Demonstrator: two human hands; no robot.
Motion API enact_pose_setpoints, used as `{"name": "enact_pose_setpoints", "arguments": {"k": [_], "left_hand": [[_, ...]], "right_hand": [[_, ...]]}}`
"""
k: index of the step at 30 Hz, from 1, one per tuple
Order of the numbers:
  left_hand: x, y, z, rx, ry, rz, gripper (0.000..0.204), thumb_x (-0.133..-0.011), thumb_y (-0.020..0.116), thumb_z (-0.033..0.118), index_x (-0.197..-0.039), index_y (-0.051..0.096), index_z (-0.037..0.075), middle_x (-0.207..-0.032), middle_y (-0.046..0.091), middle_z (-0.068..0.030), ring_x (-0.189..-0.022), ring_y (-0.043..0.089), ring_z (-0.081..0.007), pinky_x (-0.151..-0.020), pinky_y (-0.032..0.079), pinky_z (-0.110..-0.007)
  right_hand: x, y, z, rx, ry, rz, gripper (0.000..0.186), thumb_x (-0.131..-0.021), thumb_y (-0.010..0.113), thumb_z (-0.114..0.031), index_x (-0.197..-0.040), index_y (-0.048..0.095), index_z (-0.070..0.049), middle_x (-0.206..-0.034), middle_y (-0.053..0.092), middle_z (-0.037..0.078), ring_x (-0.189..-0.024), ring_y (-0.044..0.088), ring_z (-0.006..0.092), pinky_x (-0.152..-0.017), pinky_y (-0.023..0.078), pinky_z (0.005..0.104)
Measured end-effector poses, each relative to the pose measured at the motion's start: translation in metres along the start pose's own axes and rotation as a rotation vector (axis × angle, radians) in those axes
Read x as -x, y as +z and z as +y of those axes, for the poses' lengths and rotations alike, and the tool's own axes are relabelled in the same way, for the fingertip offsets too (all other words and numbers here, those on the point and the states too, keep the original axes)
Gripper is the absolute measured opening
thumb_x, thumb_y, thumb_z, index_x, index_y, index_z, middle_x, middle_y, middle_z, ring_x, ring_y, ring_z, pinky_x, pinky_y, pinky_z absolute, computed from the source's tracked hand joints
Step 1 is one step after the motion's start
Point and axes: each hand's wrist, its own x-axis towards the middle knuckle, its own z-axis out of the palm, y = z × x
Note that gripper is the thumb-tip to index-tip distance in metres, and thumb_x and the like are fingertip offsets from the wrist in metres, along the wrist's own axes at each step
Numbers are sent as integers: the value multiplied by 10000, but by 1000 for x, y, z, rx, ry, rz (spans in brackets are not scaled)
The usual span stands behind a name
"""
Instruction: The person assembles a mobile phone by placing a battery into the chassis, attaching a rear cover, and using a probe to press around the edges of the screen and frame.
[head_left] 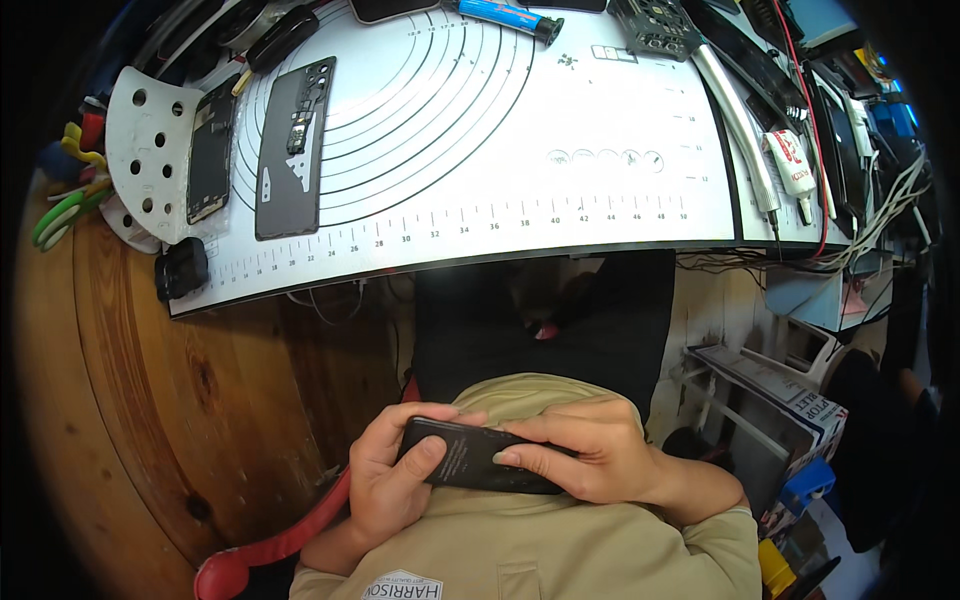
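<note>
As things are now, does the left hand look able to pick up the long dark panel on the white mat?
Probably not right away: the left hand grips the black device along with the right hand. The way otherwise looks open: nothing stands before the near end of the dark panel.

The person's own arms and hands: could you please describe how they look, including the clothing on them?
The left hand and right hand are bare; no gloves or wristwatch show. Short khaki cloth sleeves leave the forearms uncovered.
</note>
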Motion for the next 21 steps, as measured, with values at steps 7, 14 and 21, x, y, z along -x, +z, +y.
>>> {"name": "enact_pose_setpoints", "arguments": {"k": [7, 14, 21], "left_hand": [[5, -1, 3, -171, 27, -11, 189, -955, 672, 30, -1097, 566, -35, -1027, 719, -253, -1005, 731, -322, -924, 593, -450], [2, -11, 1, -201, 107, -148, 120, -965, 644, -20, -1073, 593, -35, -1058, 740, -246, -1058, 726, -300, -925, 581, -384], [2, -13, -1, -213, 165, -185, 120, -968, 641, -14, -1072, 588, -38, -1041, 733, -283, -1037, 732, -319, -915, 584, -401]], "right_hand": [[3, 0, 0, 45, -124, -2, 169, -821, 823, -57, -943, 756, 40, -657, 668, 107, -498, 600, 184, -459, 432, 293], [-3, -3, -2, -20, -76, -177, 179, -868, 777, -69, -993, 719, 45, -668, 626, 102, -501, 576, 196, -453, 418, 325], [1, -1, -2, 198, -229, -159, 212, -890, 764, -103, -1027, 714, 51, -667, 607, 82, -517, 579, 213, -476, 442, 334]]}}
